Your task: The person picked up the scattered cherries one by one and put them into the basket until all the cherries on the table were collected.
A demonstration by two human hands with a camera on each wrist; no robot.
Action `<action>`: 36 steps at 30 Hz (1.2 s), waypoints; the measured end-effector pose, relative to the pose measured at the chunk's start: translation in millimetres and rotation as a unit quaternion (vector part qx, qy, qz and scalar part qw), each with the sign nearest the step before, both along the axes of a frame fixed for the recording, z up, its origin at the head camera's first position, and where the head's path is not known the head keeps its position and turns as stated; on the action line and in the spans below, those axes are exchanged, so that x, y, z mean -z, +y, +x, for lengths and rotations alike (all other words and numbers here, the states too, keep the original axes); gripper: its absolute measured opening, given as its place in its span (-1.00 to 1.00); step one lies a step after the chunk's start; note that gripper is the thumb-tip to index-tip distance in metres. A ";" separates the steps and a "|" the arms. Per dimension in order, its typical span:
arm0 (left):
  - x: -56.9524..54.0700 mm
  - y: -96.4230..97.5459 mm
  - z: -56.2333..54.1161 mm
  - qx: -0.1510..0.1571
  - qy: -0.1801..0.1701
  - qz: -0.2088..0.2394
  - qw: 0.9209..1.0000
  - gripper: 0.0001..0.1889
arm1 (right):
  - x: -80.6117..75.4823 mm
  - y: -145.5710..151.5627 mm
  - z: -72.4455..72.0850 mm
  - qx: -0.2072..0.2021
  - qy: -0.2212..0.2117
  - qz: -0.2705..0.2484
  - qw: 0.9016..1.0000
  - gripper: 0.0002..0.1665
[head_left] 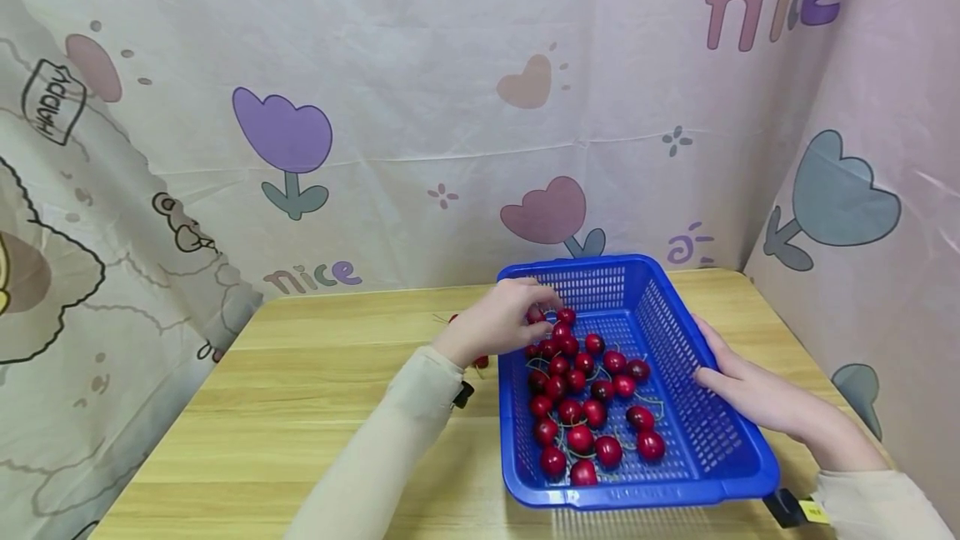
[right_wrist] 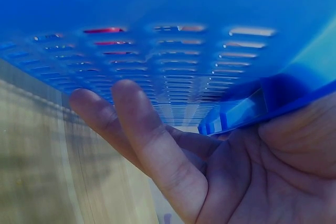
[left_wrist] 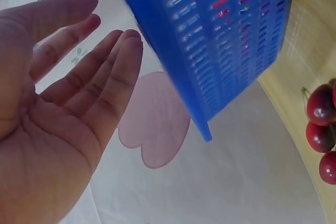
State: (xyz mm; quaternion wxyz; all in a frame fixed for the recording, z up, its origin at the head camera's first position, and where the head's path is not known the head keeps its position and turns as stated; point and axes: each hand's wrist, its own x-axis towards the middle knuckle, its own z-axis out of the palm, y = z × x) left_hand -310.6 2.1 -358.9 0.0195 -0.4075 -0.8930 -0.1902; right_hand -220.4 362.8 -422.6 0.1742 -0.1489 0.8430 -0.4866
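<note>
A blue plastic basket (head_left: 637,493) with slotted walls holds several dark red cherries (head_left: 556,388) with green stems, mostly toward its left side. My left hand (head_left: 497,320) reaches over the basket's left rim near the far corner, its fingers above the cherries there. The left wrist view shows that hand (left_wrist: 68,87) with relaxed, parted fingers and nothing between them. On the right side, my right hand (head_left: 753,390) holds the basket wall, thumb over the rim. Seen from the right wrist, its fingers (right_wrist: 144,129) lie under and along the outside of the slotted wall.
Several loose cherries (left_wrist: 321,104) lie on the wooden table (head_left: 315,407) just left of the basket, partly hidden by my left arm in the head view. A printed cloth (head_left: 420,123) hangs behind the table and along both sides.
</note>
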 end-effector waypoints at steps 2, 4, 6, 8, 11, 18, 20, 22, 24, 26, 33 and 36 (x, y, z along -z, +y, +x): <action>0.4 -2.9 -1.0 0.000 0.004 0.008 1.000 -0.74 | 0.0 0.1 0.2 0.000 0.000 0.000 1.000 0.06; 0.4 -6.1 -2.2 -0.004 0.007 0.015 1.000 -0.75 | 0.1 0.0 0.2 0.002 -0.001 -0.001 1.000 0.06; 0.1 -9.4 -3.4 -0.010 0.006 0.022 1.000 -0.76 | 0.0 -0.1 0.1 0.003 -0.002 -0.003 1.000 0.05; -1.2 -13.2 -3.7 -0.016 0.001 0.032 0.999 -0.75 | 0.1 -0.3 0.3 0.003 -0.001 -0.002 1.000 0.06; -3.6 -19.2 -4.2 -0.025 -0.003 0.043 0.999 -0.75 | 0.4 -0.5 0.9 0.002 0.003 0.000 1.000 0.07; -5.3 -33.1 -8.2 -0.046 0.016 0.057 0.997 -0.77 | 0.5 -0.4 1.8 -0.002 0.003 -0.005 1.000 0.07; -4.3 -36.8 -9.4 -0.053 0.013 0.064 0.996 -0.77 | 0.4 -0.5 1.9 -0.002 0.003 -0.006 1.000 0.07; -3.3 -40.2 -10.4 -0.056 0.009 0.073 0.996 -0.78 | 0.3 -0.5 2.2 -0.001 0.003 -0.004 1.000 0.07; -2.2 -43.7 -11.0 -0.057 0.007 0.081 0.995 -0.78 | 0.2 -0.6 2.3 0.000 0.004 -0.003 1.000 0.07; -0.7 -47.2 -12.0 -0.058 0.009 0.087 0.994 -0.79 | 0.2 -0.5 2.3 0.000 0.005 -0.003 1.000 0.07; 4.7 -61.5 -16.5 -0.083 0.014 0.110 0.990 -0.80 | 0.9 0.2 1.6 -0.003 0.000 -0.008 1.000 0.07; 8.3 -68.7 -19.7 -0.095 0.012 0.116 0.989 -0.79 | 1.3 0.4 1.9 -0.004 -0.001 -0.009 1.000 0.07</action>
